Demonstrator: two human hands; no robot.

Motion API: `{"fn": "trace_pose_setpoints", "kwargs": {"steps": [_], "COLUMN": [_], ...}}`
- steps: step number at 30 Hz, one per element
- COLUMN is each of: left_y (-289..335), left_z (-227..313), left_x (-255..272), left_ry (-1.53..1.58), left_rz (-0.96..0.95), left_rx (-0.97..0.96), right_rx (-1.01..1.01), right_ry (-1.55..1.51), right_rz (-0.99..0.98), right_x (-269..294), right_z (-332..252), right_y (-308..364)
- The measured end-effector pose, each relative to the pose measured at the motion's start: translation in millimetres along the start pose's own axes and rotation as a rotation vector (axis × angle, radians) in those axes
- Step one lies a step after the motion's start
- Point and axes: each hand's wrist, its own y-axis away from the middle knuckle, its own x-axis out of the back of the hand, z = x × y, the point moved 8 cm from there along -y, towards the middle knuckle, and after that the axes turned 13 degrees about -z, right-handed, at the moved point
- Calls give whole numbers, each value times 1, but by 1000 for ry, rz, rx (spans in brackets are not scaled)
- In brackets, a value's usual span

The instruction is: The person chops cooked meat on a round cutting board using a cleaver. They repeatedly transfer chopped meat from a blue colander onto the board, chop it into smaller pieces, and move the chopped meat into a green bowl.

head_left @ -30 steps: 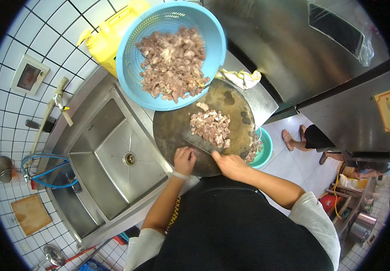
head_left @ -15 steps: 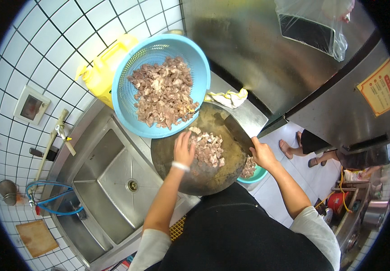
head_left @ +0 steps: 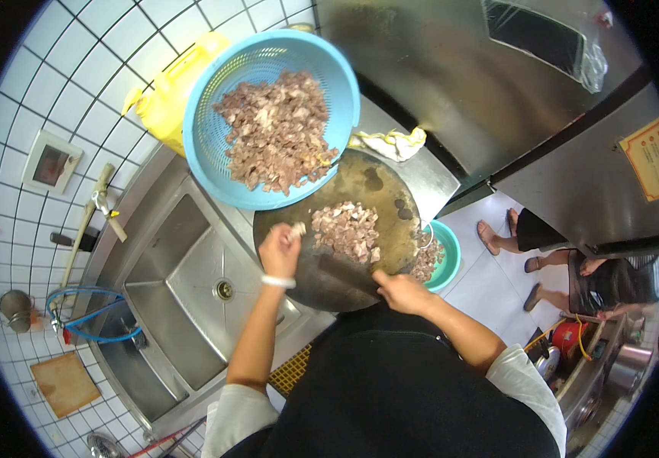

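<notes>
A round, dark-stained chopping board (head_left: 390, 183) lies in front of me with a heap of chopped meat (head_left: 346, 231) at its middle. Over the board's left part, my left hand (head_left: 280, 250) pinches a small pale piece of meat (head_left: 297, 229) between its fingertips. My right hand (head_left: 404, 291) grips the handle of a cleaver (head_left: 348, 279). Its dark blade reaches left over the near part of the board, below the heap, and is hard to tell from the wood. Beyond the board stands a blue plastic colander (head_left: 198, 145) holding many cut meat pieces (head_left: 276, 130).
A steel sink (head_left: 184, 282) is at the left. A green basin (head_left: 450, 259) with meat sits low beside the board's right edge. Behind are a yellow jug (head_left: 167, 103), a cloth (head_left: 390, 143) and a steel cabinet (head_left: 413, 69). Other people's legs (head_left: 551, 267) show at right.
My left hand has drawn back left from the heap, now with a meat piece in its fingers. The cleaver has come from the board's far right to its near side with my right hand.
</notes>
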Motion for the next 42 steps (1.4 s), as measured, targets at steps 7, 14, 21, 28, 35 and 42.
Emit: {"fn": "trace_pose_setpoints", "kwargs": {"steps": [7, 14, 21, 28, 35, 42], "left_y": [100, 98, 101, 98, 66, 16], "left_z": [2, -1, -3, -3, 17, 49], "left_x": [-44, -54, -47, -50, -64, -133], "left_ry": [-220, -254, -190, -182, -338, -359], "left_rz": [-69, -77, -34, -93, -371, -550], "left_rx": [-182, -236, -244, -266, -159, -270], "right_rx": [-67, 66, 60, 162, 85, -175], "right_ry": [150, 230, 290, 188, -44, -988], "right_rz": [-1, -9, -99, 30, 467, 491], "right_x": [14, -12, 12, -1, 75, 9], "right_z": [-14, -61, -47, -65, 43, 176], "right_y": [-3, -81, -43, -97, 6, 10]}}
